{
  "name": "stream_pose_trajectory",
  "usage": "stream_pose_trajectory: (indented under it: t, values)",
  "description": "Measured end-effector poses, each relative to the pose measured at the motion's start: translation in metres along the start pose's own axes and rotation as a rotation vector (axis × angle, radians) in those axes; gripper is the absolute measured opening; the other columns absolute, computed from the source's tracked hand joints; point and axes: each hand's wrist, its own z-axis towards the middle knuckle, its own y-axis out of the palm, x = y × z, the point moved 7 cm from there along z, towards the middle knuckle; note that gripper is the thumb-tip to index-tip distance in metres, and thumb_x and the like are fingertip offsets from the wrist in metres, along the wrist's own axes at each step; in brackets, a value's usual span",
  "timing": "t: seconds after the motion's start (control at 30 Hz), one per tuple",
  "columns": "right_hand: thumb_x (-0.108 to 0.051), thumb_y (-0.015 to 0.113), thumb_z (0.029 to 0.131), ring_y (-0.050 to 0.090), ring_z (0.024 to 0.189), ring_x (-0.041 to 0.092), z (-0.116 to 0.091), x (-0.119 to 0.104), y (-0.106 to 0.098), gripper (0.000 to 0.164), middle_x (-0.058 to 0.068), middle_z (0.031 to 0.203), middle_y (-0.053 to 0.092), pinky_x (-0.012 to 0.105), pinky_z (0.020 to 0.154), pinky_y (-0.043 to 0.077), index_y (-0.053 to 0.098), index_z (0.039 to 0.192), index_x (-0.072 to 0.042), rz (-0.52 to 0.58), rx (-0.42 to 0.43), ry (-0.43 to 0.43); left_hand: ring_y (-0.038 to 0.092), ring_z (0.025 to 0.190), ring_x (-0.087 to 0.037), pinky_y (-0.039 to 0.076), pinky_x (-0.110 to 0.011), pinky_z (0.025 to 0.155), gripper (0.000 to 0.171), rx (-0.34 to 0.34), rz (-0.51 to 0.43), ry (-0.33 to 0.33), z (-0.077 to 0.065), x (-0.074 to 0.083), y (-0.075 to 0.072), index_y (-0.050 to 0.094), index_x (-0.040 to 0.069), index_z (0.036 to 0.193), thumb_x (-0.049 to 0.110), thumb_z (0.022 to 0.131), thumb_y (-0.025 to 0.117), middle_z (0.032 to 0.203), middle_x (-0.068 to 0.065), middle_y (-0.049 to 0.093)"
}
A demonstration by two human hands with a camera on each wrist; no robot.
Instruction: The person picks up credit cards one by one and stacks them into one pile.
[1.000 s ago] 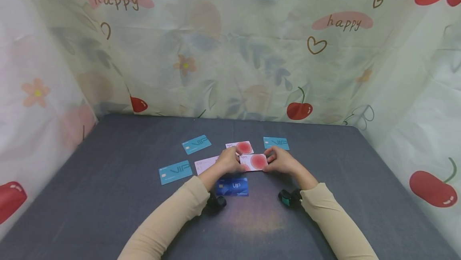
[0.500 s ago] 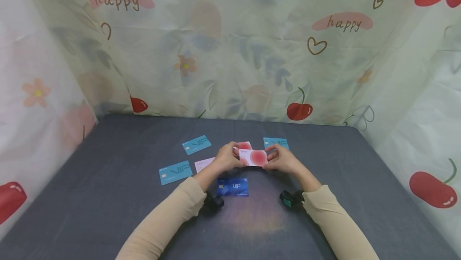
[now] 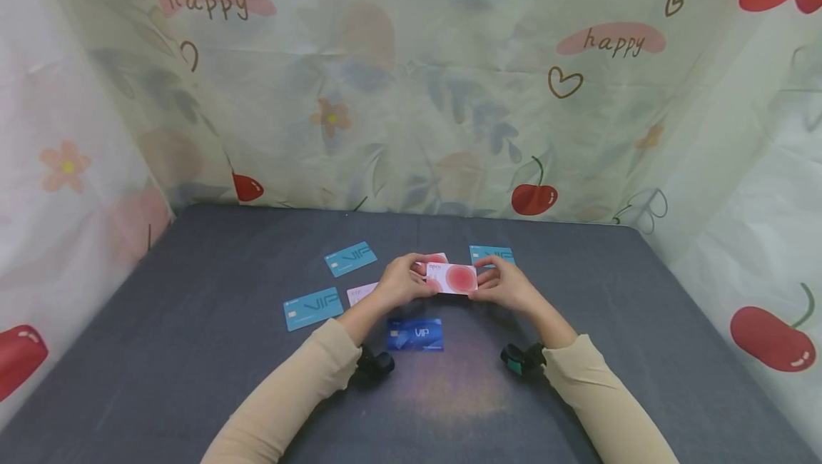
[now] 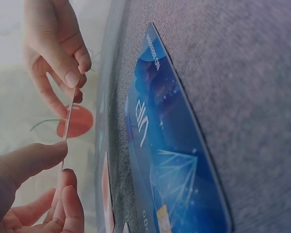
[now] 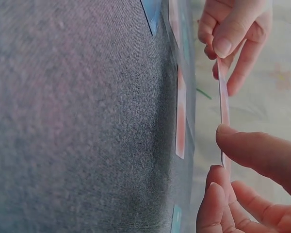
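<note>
A pale pink card with a red circle (image 3: 452, 278) is held up off the table, its printed face toward the head camera. My left hand (image 3: 403, 282) pinches its left end between thumb and fingers, and my right hand (image 3: 505, 285) pinches the right end. In both wrist views the card appears nearly edge-on, a thin strip (image 5: 224, 104). Behind it lies a second pink card with a red circle (image 3: 439, 258), partly covered. Nearer to me is a dark blue VIP card (image 3: 414, 335), large in the left wrist view (image 4: 165, 141).
Two teal VIP cards (image 3: 350, 258) lie on the left of the dark tabletop (image 3: 160, 321). Another teal card (image 3: 491, 254) is behind my right hand. My left hand partly hides a lilac card (image 3: 360, 293). A printed cloth (image 3: 411, 93) hangs behind the table.
Both hands have lifted the pink card slightly, away from the table, and it now covers more of the pink card behind. The other cards stay put.
</note>
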Motion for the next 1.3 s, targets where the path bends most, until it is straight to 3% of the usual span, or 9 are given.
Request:
stream_pose_trajectory:
  t: [0.47, 0.73, 0.97, 1.3]
  values:
    - [-0.013, 0.074, 0.078, 0.067, 0.090, 0.023, -0.005, -0.005, 0.001, 0.060, 0.021, 0.108, 0.064, 0.036, 0.081, 0.054, 0.045, 0.129, 0.001, -0.019, 0.012, 0.014, 0.068, 0.084, -0.022, 0.055, -0.028, 0.074, 0.055, -0.028, -0.044, 0.061, -0.008, 0.002, -0.004, 0.056, -0.003, 0.124, -0.001, 0.072, 0.075, 0.098, -0.017, 0.062]
    - [-0.016, 0.075, 0.078, 0.066, 0.088, 0.020, -0.006, -0.007, 0.002, 0.061, 0.020, 0.108, 0.063, 0.036, 0.081, 0.054, 0.045, 0.129, 0.000, -0.027, 0.013, 0.009, 0.068, 0.085, -0.022, 0.055, -0.030, 0.077, 0.055, -0.034, -0.031, 0.068, -0.012, 0.001, -0.006, 0.054, -0.002, 0.126, 0.000, 0.074, 0.073, 0.100, -0.017, 0.063]
    - [-0.013, 0.075, 0.078, 0.065, 0.085, 0.017, -0.008, -0.011, 0.003, 0.060, 0.019, 0.107, 0.064, 0.035, 0.080, 0.055, 0.046, 0.129, 0.000, -0.027, 0.020, -0.009, 0.066, 0.079, -0.016, 0.055, -0.028, 0.075, 0.058, -0.030, -0.025, 0.036, -0.015, -0.002, -0.009, 0.052, 0.001, 0.129, 0.002, 0.075, 0.074, 0.100, -0.014, 0.063]
    - [-0.016, 0.076, 0.077, 0.065, 0.085, 0.018, -0.012, -0.018, 0.006, 0.060, 0.020, 0.107, 0.064, 0.035, 0.079, 0.055, 0.047, 0.127, 0.001, -0.028, 0.011, -0.052, 0.068, 0.085, -0.025, 0.055, -0.028, 0.071, 0.057, -0.038, -0.060, 0.081, -0.021, -0.002, -0.014, 0.052, -0.004, 0.126, -0.002, 0.073, 0.074, 0.103, -0.019, 0.062]
